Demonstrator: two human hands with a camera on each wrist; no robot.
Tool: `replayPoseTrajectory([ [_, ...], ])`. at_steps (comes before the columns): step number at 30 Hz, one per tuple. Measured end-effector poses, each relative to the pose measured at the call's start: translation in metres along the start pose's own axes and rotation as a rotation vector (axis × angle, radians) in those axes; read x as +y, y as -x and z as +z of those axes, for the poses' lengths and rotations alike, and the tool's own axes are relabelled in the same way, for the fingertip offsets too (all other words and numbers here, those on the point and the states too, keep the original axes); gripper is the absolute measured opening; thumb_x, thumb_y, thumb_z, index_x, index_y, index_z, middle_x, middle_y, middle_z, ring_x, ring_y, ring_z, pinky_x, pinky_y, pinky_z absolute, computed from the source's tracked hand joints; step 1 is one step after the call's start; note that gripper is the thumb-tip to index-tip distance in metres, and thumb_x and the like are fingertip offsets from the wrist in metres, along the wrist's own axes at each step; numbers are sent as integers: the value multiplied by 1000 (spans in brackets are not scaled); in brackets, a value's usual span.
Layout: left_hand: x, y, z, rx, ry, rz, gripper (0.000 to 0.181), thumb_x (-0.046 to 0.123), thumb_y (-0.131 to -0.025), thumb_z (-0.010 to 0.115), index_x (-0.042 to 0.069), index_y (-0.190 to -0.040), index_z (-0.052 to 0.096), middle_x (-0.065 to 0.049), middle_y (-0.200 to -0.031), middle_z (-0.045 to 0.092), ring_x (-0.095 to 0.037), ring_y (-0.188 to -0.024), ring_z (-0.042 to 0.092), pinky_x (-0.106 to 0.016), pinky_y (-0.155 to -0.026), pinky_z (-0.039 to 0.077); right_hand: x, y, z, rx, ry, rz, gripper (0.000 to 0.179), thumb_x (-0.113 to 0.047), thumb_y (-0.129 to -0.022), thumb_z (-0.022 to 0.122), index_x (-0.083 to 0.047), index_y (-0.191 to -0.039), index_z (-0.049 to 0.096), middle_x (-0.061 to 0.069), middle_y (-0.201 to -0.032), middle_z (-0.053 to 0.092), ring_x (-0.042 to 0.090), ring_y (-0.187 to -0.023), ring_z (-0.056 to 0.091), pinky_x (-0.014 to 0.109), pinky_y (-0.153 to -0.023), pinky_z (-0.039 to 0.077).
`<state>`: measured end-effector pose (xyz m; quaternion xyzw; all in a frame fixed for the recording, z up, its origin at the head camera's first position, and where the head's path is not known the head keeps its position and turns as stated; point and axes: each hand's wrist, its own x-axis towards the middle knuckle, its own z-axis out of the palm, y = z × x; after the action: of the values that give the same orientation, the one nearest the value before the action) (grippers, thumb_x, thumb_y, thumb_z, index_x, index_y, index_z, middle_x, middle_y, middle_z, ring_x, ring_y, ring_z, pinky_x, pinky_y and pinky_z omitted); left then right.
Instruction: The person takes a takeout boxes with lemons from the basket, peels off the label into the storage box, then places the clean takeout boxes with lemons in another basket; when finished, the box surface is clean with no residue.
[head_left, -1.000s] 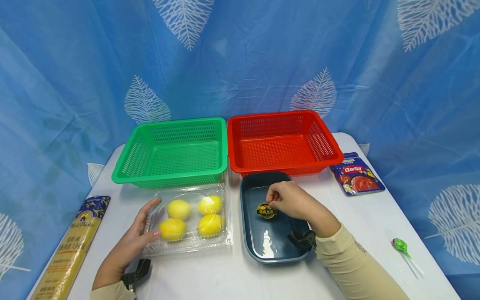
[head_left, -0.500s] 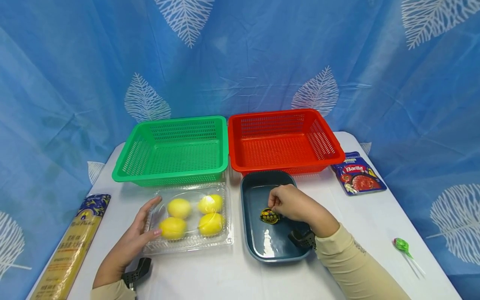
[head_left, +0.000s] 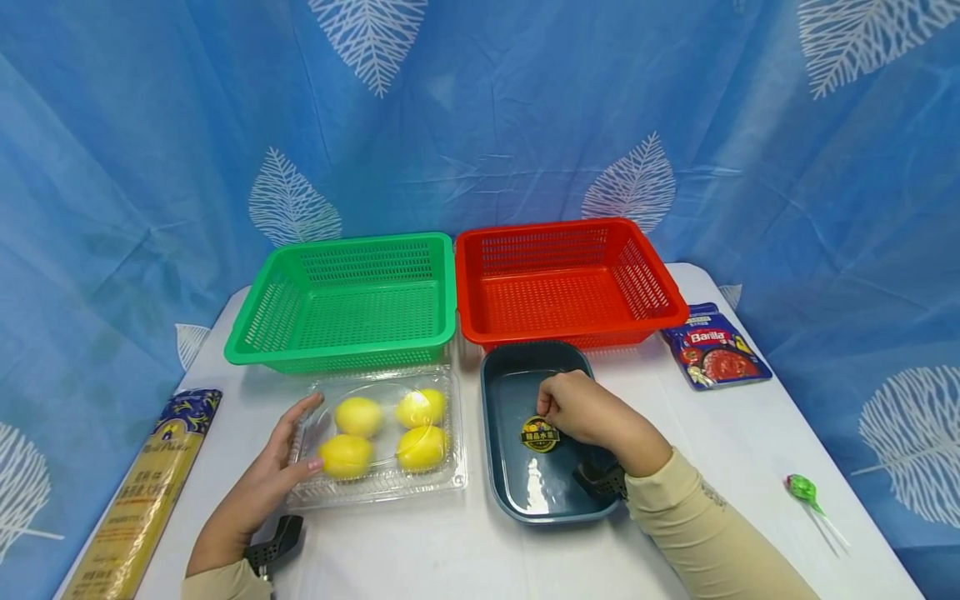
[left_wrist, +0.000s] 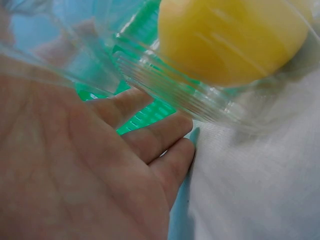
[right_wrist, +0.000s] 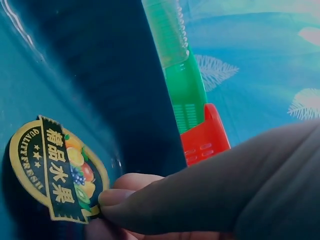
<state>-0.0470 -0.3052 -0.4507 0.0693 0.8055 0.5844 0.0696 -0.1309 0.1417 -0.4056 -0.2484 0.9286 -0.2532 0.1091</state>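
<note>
My left hand (head_left: 262, 471) holds the left end of a clear plastic clamshell box (head_left: 375, 492) with several lemons (head_left: 360, 417) inside. Its thumb lies over the lid, and in the left wrist view the fingers (left_wrist: 155, 135) are by the box's ridged rim. Over a dark blue oblong tray (head_left: 510, 487), my right hand (head_left: 592, 412) pinches the edge of a round black-and-gold fruit sticker (right_wrist: 55, 170) between thumb and finger. Fruit pictures and lettering face up on the sticker. Whether the sticker touches the tray floor, I cannot tell.
Behind stand a green basket (head_left: 341, 363) and a red basket (head_left: 577, 340), side by side. A spaghetti packet (head_left: 138, 500) lies at the left edge. To the right are a blue Barilla sauce pouch (head_left: 716, 350) and a green lollipop (head_left: 802, 489) on the white table (head_left: 405, 550).
The right hand and the sticker have shifted slightly right and down within the tray, mostly in the earlier half second. The left hand and the lemon box keep their place.
</note>
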Motion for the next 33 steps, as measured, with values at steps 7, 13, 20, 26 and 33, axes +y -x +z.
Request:
replayPoseTrajectory([
  [7,0,0,-1,-5,-6,-2,88,11,-96,68,19,-169,19,-17,-173,7,-45,-154,-15,-84,-108,-7,-1,0,0,19,10,5,23,13,-85,58,-5,-84,72,-1,-79,64,13,-71,56,32,-68,55],
  [13,0,-1,-1,-11,-12,2,88,11,-97,68,19,-169,18,-18,-173,6,-47,-154,-15,-84,-107,-6,1,0,-2,44,-21,28,18,11,-88,62,-3,-89,73,-2,-78,64,13,-71,59,34,-70,57],
  [20,0,-1,-1,-1,-22,-3,88,13,-96,69,19,-169,19,-18,-173,7,-47,-154,-14,-84,-108,-6,2,-1,-7,110,-81,98,6,0,-93,78,-4,-95,73,-1,-81,64,17,-76,60,37,-75,58],
  [26,-1,-1,0,3,-23,-6,88,13,-96,68,20,-169,19,-17,-173,7,-47,-154,-14,-84,-107,-6,8,-2,-10,264,-210,129,6,-6,-95,77,-3,-99,74,1,-83,68,18,-74,64,37,-70,58],
  [33,-2,-1,0,9,-19,-6,89,12,-96,69,20,-169,19,-17,-173,8,-46,-155,-14,-83,-108,-7,18,-6,-10,560,-556,199,15,-10,-99,75,4,-104,70,14,-87,70,27,-72,69,28,-64,60],
])
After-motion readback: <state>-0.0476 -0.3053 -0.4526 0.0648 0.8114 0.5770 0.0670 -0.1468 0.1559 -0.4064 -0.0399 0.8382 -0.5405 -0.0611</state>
